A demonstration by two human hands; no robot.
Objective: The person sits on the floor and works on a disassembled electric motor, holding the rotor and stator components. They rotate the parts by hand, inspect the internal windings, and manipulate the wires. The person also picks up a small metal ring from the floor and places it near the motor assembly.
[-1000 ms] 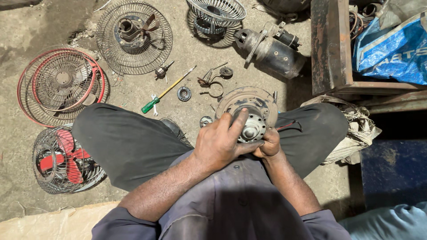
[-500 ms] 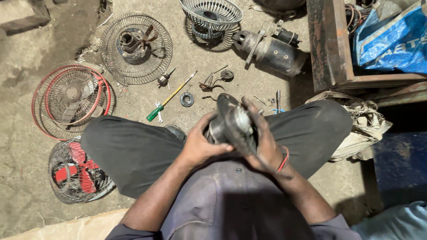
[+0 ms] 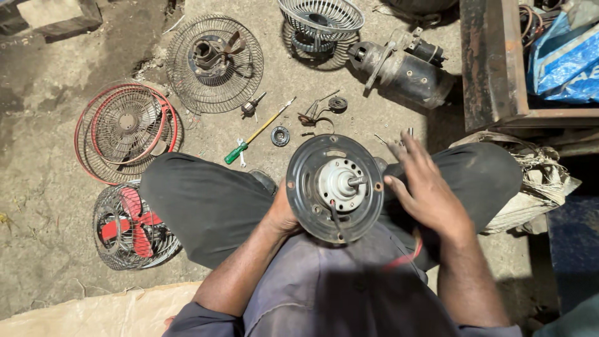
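A: What is being worked on?

B: A round fan motor (image 3: 335, 188) sits on the person's lap, between the knees. It has a dark metal plate with a pale hub in the middle and a short shaft sticking out. A thin dark wire hangs from the hub over the plate's lower edge.

A: And the hands?

B: The left hand (image 3: 282, 212) is mostly hidden behind the plate's left rim; it looks closed on that edge, but the fingers are out of sight. The right hand (image 3: 427, 190) is open with fingers spread, its thumb touching the right rim and gripping nothing.

A: Any containers?

B: A rusty metal box (image 3: 493, 62) at the upper right, cut off by the frame. A blue bag (image 3: 564, 59) and some wires lie in it; the rest is hard to make out.

A: What lies on the floor?

B: Just beyond the knees, a screwdriver with a green handle (image 3: 256, 134), a small ring (image 3: 280, 136) and small loose parts too tiny to tell. Further up lie a cylindrical motor (image 3: 405, 65), a wire basket-shaped guard (image 3: 321, 19) and a flat grille with a hub (image 3: 215, 62). To the left are a red-rimmed grille (image 3: 125, 131) and a caged fan with red blades (image 3: 131, 228), partly covered by the left knee. A pale sheet (image 3: 100, 315) is cut off at the bottom.
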